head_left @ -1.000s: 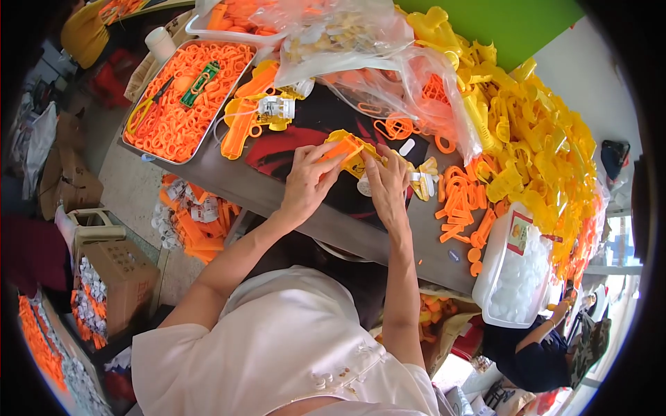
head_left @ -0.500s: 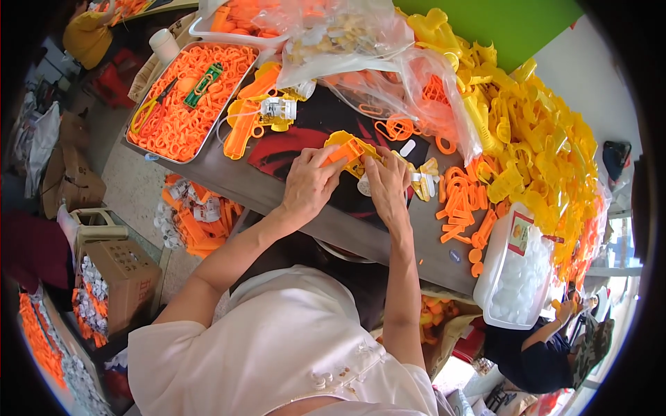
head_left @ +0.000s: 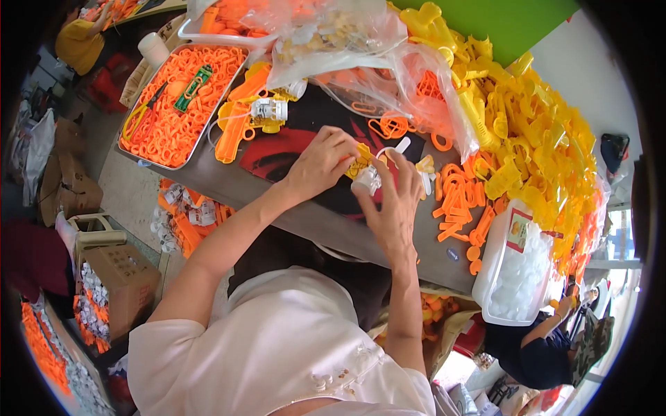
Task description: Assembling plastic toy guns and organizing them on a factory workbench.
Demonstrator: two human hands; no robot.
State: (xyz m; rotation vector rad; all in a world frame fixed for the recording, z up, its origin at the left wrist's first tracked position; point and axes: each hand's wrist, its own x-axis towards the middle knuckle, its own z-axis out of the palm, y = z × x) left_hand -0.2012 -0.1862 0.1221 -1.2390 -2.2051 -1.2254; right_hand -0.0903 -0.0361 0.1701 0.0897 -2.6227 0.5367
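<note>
Above the dark mat, my left hand is closed with its fingertips on a yellow plastic toy shell. Whatever else lies under those fingers is hidden. My right hand curls thumb and fingers around a small clear-and-white bottle-like part against the shell's near right side. Just beyond the right fingers lies a white oval piece. To the left rests an orange and yellow toy gun with a similar clear-and-white part attached.
A metal tray of orange rings stands at left, carrying a green tube and yellow-handled pliers. Plastic bags lie at the back. Yellow shells heap at right, near loose orange parts and a white tub. Other people work nearby.
My right hand has opened wider and turned, bringing its thumb round the clear-and-white part. The orange piece seen at my left fingers is now out of sight. The shell has tilted upright.
</note>
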